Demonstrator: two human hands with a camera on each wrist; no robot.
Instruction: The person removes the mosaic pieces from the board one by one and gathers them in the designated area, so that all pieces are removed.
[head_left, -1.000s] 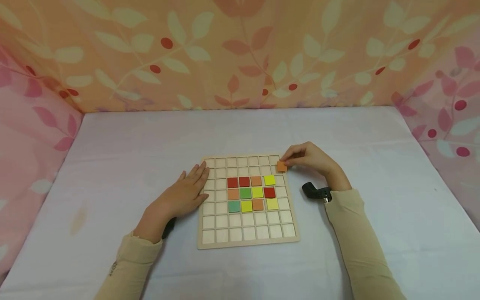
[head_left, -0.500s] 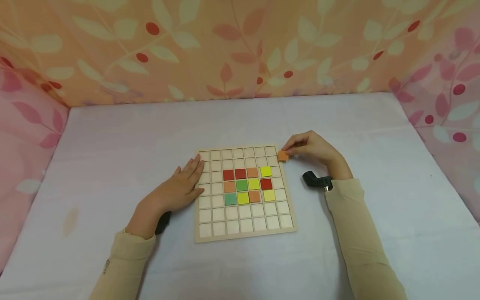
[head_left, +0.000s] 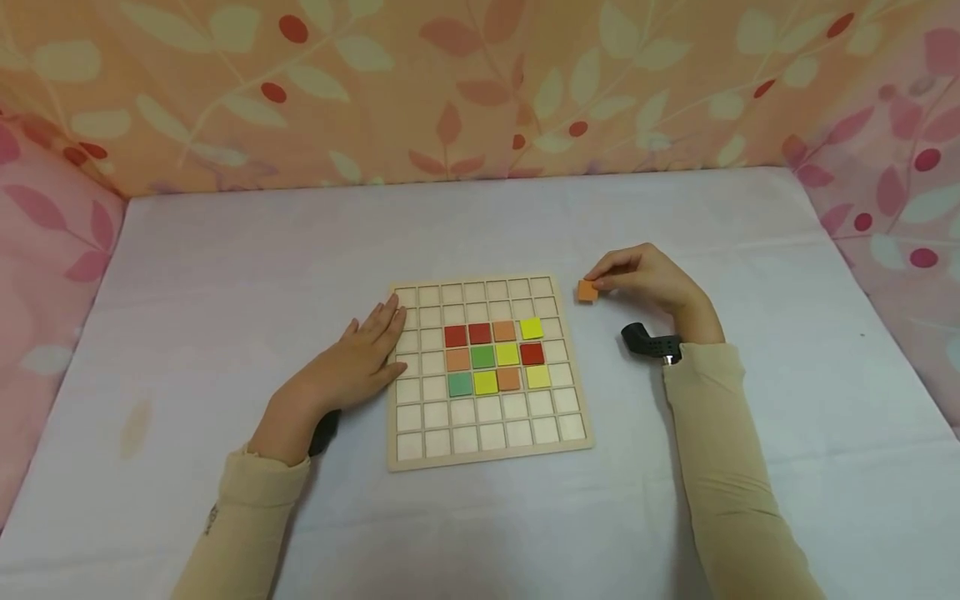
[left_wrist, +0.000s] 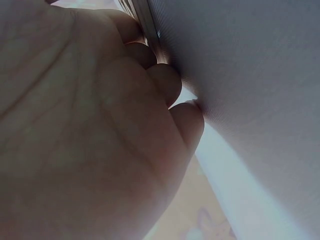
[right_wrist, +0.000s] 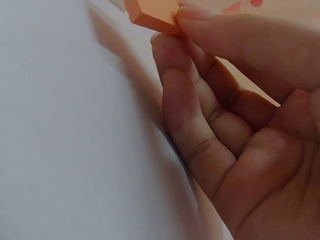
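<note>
A square wooden grid board (head_left: 489, 436) lies on the white cloth. Colored square tiles, red, orange, green and yellow, fill a block of its middle cells; a yellow tile (head_left: 532, 328) sits slightly askew at that block's upper right. My left hand (head_left: 345, 367) rests with extended fingers on the board's left edge. In the left wrist view its fingertips (left_wrist: 165, 82) touch the edge, and the tiles are out of sight. Right of the board's far corner, my right hand (head_left: 652, 279) pinches an orange tile (head_left: 588, 292) between thumb and fingers, just off the cloth.
A black wrist-camera mount (head_left: 648, 342) juts out beside the right wrist. White cloth (head_left: 480, 533) covers the table around the board. Floral curtains (head_left: 480, 92) stand at the back and both sides.
My right hand, pinching the orange tile, has moved right, off the board's far right corner onto the side over the cloth. The left hand stays on the board's edge. The head view has shifted.
</note>
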